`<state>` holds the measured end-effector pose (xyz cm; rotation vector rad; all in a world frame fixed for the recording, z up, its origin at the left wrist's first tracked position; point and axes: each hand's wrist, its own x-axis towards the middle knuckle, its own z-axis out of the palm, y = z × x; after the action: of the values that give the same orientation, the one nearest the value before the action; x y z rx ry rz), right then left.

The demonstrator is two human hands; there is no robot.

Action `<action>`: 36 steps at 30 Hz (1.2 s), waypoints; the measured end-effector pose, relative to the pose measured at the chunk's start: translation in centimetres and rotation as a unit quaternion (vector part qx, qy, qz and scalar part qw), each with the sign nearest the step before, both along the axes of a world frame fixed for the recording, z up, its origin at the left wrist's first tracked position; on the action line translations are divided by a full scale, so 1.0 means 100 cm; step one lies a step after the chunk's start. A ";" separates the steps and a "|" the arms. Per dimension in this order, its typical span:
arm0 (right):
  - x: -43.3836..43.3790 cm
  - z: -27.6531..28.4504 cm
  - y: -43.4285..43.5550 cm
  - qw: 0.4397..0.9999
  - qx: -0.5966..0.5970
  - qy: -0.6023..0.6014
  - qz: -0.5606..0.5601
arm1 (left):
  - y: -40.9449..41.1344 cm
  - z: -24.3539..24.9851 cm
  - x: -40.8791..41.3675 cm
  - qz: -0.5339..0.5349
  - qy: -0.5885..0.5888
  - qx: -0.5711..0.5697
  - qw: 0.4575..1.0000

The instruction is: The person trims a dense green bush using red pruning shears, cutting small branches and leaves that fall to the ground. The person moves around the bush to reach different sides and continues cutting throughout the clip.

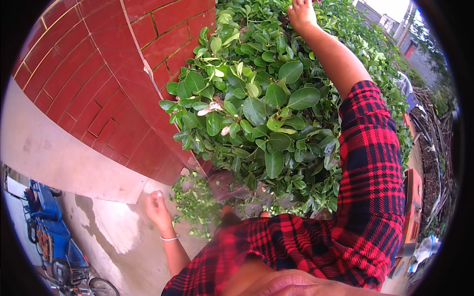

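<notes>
A dense, broad-leaved green shrub (259,107) fills the middle of the view. My right hand (301,16) is stretched out over its far top, at the upper picture edge. The fingers are partly cut off by that edge. A small bit of something red shows beside them, too little to name. My left hand (157,211) hangs low on the left with loosely curled fingers, and no object shows in it. A pale bangle (170,237) circles that wrist. Leafy cuttings (196,207) lie on the ground beside it.
A red tiled wall (107,92) borders the shrub on the left, above a pale ledge (74,159). A blue three-wheeled vehicle (55,225) stands on the concrete (111,218) at lower left. On the right are an orange machine part (413,203), a plastic bag (427,248) and piled branches (442,148).
</notes>
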<state>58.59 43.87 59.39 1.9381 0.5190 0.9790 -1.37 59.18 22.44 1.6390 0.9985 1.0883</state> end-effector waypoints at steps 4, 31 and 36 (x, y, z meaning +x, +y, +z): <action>0.023 -0.014 0.020 0.996 0.085 -0.005 -0.014 | 0.015 -0.008 0.009 -0.025 -0.034 -0.042 0.998; -0.061 0.061 -0.117 0.953 0.212 0.213 -0.049 | 0.104 0.223 0.223 -0.039 -0.088 0.663 0.742; 0.010 0.049 -0.140 0.919 0.271 0.254 -0.134 | 0.119 0.239 0.250 -0.094 -0.035 0.716 0.691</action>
<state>59.62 29.83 64.27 2.7054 0.2598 0.4530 23.64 71.06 46.31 2.7127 -0.3862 1.9394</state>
